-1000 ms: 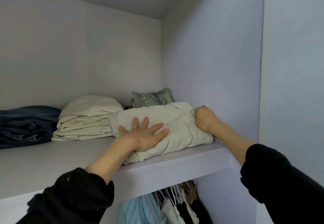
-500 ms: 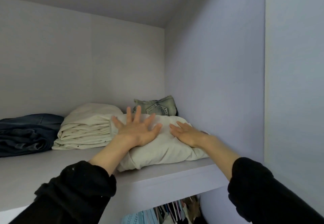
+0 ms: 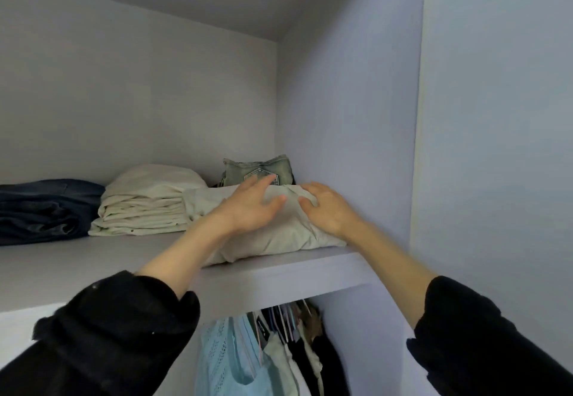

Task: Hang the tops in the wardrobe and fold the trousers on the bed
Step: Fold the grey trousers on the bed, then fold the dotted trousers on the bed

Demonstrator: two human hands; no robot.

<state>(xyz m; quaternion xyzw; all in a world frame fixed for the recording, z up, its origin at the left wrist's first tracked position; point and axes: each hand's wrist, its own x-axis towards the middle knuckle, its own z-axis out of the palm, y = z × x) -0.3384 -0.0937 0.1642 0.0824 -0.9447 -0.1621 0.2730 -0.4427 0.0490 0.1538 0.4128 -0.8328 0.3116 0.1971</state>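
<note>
Half a second on, both hands have drawn closer together atop the bundle, and the view has dipped to show more of the rail below.

Head view: the left hand (image 3: 248,209) and right hand (image 3: 325,209) rest on the folded cream trousers (image 3: 279,237), fingers loosely bent and grasping nothing, palms down. The bundle lies directly beneath the fingertips, its long axis running left to right along the wardrobe shelf (image 3: 279,274), hard against the right wall; the two hands are about equally near. It looks soft, puffy and slightly rumpled, its front fold sitting near the shelf's lip. Beside it sit a neater cream stack (image 3: 142,206), dark jeans (image 3: 43,209) and faded denim (image 3: 257,172) behind. Tops (image 3: 235,355) hang below.
</note>
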